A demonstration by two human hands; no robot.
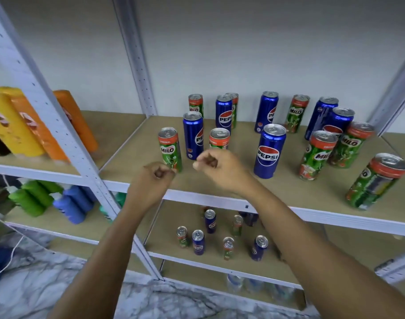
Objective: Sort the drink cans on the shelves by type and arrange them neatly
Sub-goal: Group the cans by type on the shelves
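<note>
Blue Pepsi cans and green Milo cans stand mixed on the upper shelf (243, 194). A Milo can (170, 149) stands front left, with a Pepsi can (193, 135) behind it. Another Milo can (219, 138) is partly hidden behind my right hand (216, 168). A large Pepsi can (269, 151) stands mid-shelf. My left hand (154, 180) hovers just left of the front Milo can. Both hands are loosely curled and hold nothing. More Pepsi and Milo cans stand mixed on the lower shelf (197, 257).
Yellow and orange bottles (28, 127) fill the left shelf unit, with green and blue spray bottles (49, 201) below. A white perforated upright (65, 143) divides the two units. A Milo can (376, 180) stands near the right front edge. Marble floor lies below.
</note>
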